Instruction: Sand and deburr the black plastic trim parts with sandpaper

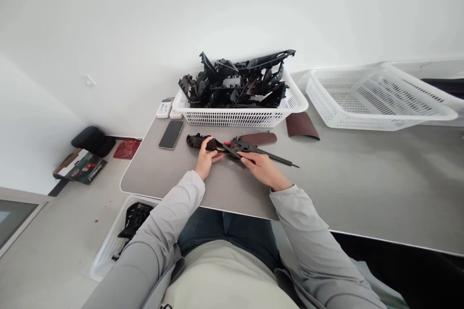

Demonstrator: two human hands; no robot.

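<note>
My left hand [206,159] is closed on a dark brown-black plastic trim part [197,142] with a clipped, notched edge, resting at or just above the table. In my right hand [264,169] is a dark narrow flat strip [232,151], its far end against or close over the right end of the part. Just beyond that hand lies a long dark tool [279,158] with a thin pointed tip and something red near its other end. Behind it sits a reddish-brown rounded piece [259,138]. My fingers hide part of the trim part and the strip.
A white basket [232,118] heaped with black plastic parts stands at the back. A phone [170,134], white boxes [164,108] and a brown sheet [301,126] lie near it. More white baskets [362,123] stand right. Below left is a bin [108,246] of black parts.
</note>
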